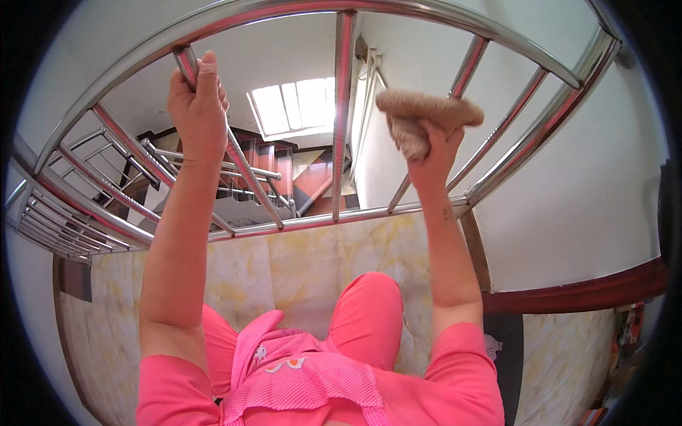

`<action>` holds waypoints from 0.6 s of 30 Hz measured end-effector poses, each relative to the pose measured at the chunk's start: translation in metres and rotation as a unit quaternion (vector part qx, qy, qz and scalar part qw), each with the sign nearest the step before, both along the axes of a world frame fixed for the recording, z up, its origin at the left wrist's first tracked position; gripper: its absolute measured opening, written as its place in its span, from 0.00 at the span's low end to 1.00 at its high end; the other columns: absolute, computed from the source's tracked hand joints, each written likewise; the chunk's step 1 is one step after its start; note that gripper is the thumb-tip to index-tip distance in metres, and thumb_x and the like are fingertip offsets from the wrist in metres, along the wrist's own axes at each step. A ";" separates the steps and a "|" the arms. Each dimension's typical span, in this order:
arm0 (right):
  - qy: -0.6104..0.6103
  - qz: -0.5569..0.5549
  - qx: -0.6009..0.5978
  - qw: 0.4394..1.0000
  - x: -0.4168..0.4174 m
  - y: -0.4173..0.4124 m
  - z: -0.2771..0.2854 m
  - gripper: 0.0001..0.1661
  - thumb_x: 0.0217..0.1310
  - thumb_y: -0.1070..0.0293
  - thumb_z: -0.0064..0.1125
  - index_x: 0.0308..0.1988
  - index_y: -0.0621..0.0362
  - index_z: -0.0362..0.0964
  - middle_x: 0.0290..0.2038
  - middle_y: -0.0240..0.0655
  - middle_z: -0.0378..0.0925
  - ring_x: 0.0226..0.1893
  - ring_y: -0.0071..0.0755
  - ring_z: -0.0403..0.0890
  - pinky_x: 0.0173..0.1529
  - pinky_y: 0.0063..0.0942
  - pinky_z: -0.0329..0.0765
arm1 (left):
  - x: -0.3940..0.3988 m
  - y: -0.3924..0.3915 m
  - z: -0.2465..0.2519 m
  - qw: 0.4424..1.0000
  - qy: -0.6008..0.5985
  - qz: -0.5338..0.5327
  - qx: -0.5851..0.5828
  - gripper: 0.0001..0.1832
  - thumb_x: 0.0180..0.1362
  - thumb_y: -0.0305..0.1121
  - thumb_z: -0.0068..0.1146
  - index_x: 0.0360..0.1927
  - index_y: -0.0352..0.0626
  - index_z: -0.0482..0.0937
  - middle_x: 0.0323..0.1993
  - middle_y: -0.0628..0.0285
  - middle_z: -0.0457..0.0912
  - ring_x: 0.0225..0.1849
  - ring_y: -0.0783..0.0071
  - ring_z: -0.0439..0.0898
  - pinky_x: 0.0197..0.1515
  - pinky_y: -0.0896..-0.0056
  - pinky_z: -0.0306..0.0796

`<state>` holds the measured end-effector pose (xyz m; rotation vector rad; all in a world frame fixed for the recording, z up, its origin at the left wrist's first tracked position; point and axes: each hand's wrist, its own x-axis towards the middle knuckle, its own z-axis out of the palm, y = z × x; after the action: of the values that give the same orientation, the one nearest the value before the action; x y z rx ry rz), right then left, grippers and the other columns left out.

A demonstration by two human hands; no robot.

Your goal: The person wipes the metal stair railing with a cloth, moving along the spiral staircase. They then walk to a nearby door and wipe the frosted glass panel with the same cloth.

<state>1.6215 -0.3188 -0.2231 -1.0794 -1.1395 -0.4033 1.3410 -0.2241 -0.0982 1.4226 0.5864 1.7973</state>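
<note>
My left hand point(200, 109) is wrapped around an upright bar point(250, 173) of a shiny metal railing, near its upper end. In my right hand point(439, 152) is a folded tan cloth point(429, 109), slightly blurred. The cloth lies against another upright bar point(469, 66) to the right and hides part of it. Above both hands runs the thick curved top rail point(266, 16), and a bare middle bar point(343, 106) stands between them. The bottom rail point(314, 221) sits just above the marbled floor point(303, 261).
Beyond the railing, a staircase point(266, 165) with its own metal handrail leads down past a bright window point(295, 106). White wall point(565, 197) rises at the right, with a dark red skirting strip point(581, 293) low on it. My bent knee point(367, 314) is close to the railing.
</note>
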 end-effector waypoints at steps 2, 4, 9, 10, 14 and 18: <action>0.225 0.229 -0.036 0.946 -0.022 -0.016 -0.008 0.11 0.55 0.69 0.57 0.39 0.60 0.76 0.34 0.32 0.70 0.28 0.23 0.71 0.26 0.19 0.65 | 0.003 -0.004 0.002 1.000 -0.002 0.026 -0.006 0.17 0.62 0.41 0.56 0.23 0.52 0.63 0.14 0.79 0.58 0.15 0.91 0.54 0.16 0.83 0.46; 0.383 0.371 -0.098 0.840 -0.040 -0.034 -0.025 0.11 0.57 0.66 0.56 0.32 0.63 0.76 0.22 0.25 0.68 0.16 0.13 0.64 0.16 0.15 0.53 | 0.003 -0.004 0.002 1.000 -0.004 0.028 0.001 0.17 0.62 0.41 0.56 0.23 0.52 0.64 0.14 0.78 0.59 0.15 0.91 0.54 0.16 0.83 0.47; 0.508 0.240 -0.266 0.783 -0.061 -0.046 -0.084 0.11 0.55 0.67 0.54 0.23 0.61 0.75 0.13 0.22 0.63 0.09 0.12 0.55 0.13 0.17 0.45 | 0.001 -0.003 0.000 1.000 -0.002 0.015 0.017 0.16 0.62 0.41 0.57 0.24 0.51 0.64 0.14 0.77 0.60 0.14 0.90 0.55 0.16 0.84 0.48; 0.525 0.218 -0.281 0.773 -0.064 -0.048 -0.081 0.11 0.55 0.68 0.54 0.23 0.61 0.75 0.13 0.22 0.63 0.09 0.13 0.55 0.13 0.17 0.45 | 0.000 -0.002 0.000 1.000 -0.002 0.014 0.015 0.16 0.62 0.41 0.57 0.24 0.51 0.65 0.14 0.77 0.60 0.14 0.90 0.55 0.16 0.84 0.48; 0.542 0.328 -0.285 0.719 -0.027 -0.061 -0.146 0.16 0.56 0.70 0.57 0.45 0.57 0.65 0.40 0.31 0.64 0.37 0.22 0.66 0.37 0.21 0.65 | 0.000 0.002 -0.001 1.000 0.003 0.027 0.004 0.16 0.62 0.41 0.57 0.24 0.51 0.65 0.14 0.77 0.60 0.14 0.91 0.56 0.16 0.84 0.48; 0.345 0.248 -0.230 0.876 -0.038 -0.079 -0.123 0.24 0.58 0.68 0.58 0.54 0.53 0.63 0.61 0.38 0.52 0.59 0.35 0.62 0.59 0.34 0.66 | -0.001 0.007 -0.006 0.999 0.016 0.029 0.028 0.15 0.62 0.41 0.57 0.25 0.51 0.65 0.15 0.77 0.61 0.14 0.91 0.56 0.16 0.84 0.49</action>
<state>1.5838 -0.3979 -0.3465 -1.1450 -0.8190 0.6571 1.3396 -0.2170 -0.1043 1.4873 0.6043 1.8531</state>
